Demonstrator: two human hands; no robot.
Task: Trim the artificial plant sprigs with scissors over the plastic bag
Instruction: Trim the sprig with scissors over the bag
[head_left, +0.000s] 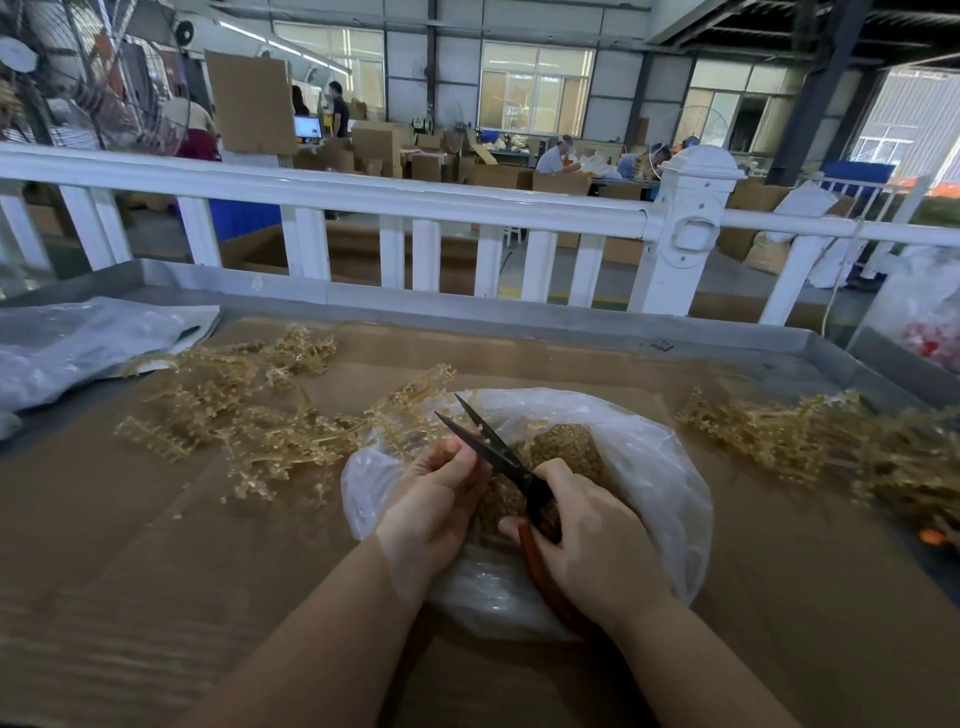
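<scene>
Tan plastic sprigs (249, 415) lie in a loose tangle on the counter (545, 358) to the left of the plastic bag (639, 457), with a second heap (810, 436) well apart on the right. They look light and springy: thin stiff stems that should hold their shape yet snag on one another, so one is best taken by its main stem, close to the cut, not by the brittle-looking side twigs. The left hand (436, 499) curls its fingers over the bag's mouth and appears to pinch a small piece beside the blades; what it pinches is too small to tell. The right hand (587, 540) grips the red handles of the scissors (498, 452), whose dark blades stand parted and point up and away, above the bag. Brown trimmings (566, 441) fill the bag's hollow. The thin film looks slippery and slack, likely to shift if nudged.

Cardboard sheeting covers the counter, which has a raised metal rim. Another clear bag (78, 348) lies at far left. Beyond a white railing (363, 195) is a workshop with cartons, windows and seated people.
</scene>
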